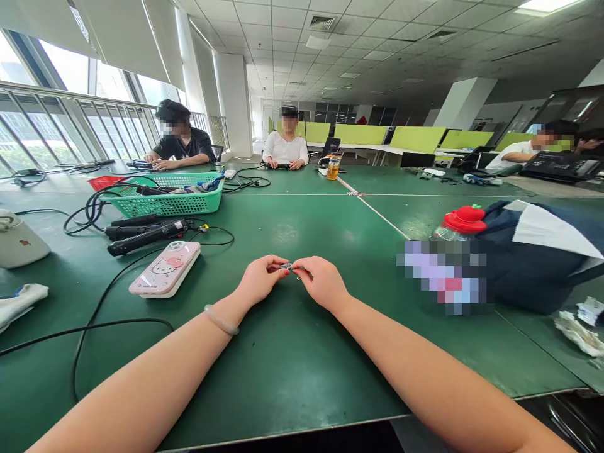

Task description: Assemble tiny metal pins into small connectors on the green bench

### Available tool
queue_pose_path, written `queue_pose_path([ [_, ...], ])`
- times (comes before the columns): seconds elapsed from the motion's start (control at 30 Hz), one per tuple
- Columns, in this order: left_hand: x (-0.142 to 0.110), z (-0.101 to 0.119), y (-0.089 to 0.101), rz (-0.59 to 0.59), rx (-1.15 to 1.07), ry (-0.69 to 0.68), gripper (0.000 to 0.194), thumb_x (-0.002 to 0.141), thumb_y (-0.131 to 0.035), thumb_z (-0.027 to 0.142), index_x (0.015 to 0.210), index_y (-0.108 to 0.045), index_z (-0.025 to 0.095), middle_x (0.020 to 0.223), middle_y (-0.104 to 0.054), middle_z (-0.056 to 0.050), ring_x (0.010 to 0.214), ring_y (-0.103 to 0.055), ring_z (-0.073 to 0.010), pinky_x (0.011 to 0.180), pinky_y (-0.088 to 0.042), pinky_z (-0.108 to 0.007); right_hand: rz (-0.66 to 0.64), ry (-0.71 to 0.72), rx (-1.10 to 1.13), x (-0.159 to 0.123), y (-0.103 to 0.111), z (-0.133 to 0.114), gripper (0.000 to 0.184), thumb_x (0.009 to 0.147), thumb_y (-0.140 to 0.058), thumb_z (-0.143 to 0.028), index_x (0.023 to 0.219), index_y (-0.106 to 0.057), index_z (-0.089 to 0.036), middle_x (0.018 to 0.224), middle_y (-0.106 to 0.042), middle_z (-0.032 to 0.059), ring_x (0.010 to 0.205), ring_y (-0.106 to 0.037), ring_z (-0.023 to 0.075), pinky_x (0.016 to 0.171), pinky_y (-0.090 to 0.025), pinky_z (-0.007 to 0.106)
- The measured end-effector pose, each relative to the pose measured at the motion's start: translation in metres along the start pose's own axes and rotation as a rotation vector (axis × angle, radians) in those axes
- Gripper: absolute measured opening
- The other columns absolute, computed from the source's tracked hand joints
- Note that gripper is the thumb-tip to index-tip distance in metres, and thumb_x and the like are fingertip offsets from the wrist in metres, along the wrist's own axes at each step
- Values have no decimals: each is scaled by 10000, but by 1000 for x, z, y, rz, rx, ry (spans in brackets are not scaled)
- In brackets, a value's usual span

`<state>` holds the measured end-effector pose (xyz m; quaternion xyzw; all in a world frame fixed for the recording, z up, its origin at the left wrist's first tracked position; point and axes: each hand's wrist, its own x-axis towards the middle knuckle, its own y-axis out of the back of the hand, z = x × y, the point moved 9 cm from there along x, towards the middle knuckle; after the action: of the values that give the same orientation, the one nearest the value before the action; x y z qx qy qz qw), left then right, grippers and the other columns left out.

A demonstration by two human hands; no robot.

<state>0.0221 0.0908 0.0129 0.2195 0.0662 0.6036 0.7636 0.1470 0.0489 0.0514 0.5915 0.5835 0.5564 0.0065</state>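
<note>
Just above the green table (292, 365), my two hands meet fingertip to fingertip around a small silvery piece (286, 267). It is too small for me to make out its kind. My left hand (260, 277), with a pale bangle (221, 321) on its wrist, pinches the piece from the left. From the right, my right hand (323, 280) closes thumb and finger on its other side. A tiny light speck shows below the right fingertips. To the left of my hands lies a pink phone (167, 269) with a cartoon-cat case, stacked on something white.
Black handheld tools (148, 234) and cables lie left, before a green basket (165, 200) of cables. A red-lidded bottle (460, 223) and a dark blue bag (523, 270) stand right. A cup of amber drink (333, 167) is farther off. Several people sit around the table.
</note>
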Motion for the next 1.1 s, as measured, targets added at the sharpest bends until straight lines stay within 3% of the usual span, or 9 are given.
queue_pose_path([
  [0.13,-1,4,-5,-45,-77,-24,298,686,-634,334,932,-631,166,903,-697,-66,830,-638,-188,794,-483,-331,29,45,-52,0,3,-6,166,866,-480,-229,864,-646,-217,778,-656,18,719,-544,137,695,-442,252],
  [0.33,-2,5,-8,-76,-143,-22,324,692,-631,361,935,-625,146,904,-695,-80,842,-636,-196,807,-479,-347,19,102,-104,-1,2,-12,210,895,-436,-255,896,-642,-214,844,-671,11,749,-530,133,719,-430,242],
  [0.57,-2,5,-6,-57,-110,6,313,682,-637,388,882,-636,147,873,-702,-76,817,-639,-195,786,-480,-340,-103,79,-210,1,-5,-12,258,917,-395,-279,968,-638,-212,936,-672,27,797,-530,147,751,-412,263],
  [0.77,-2,6,-5,-52,-93,5,290,686,-629,369,874,-637,147,874,-702,-73,811,-639,-188,774,-478,-323,-109,79,-243,0,-5,-12,270,919,-381,-269,978,-638,-211,945,-674,17,770,-520,145,712,-405,257],
  [1.1,-3,6,-8,-72,-63,-18,259,682,-638,350,867,-642,168,855,-703,-54,798,-636,-181,770,-480,-315,-169,37,-301,1,-9,-9,249,909,-398,-237,1011,-624,-217,815,-662,28,722,-508,144,628,-362,246],
])
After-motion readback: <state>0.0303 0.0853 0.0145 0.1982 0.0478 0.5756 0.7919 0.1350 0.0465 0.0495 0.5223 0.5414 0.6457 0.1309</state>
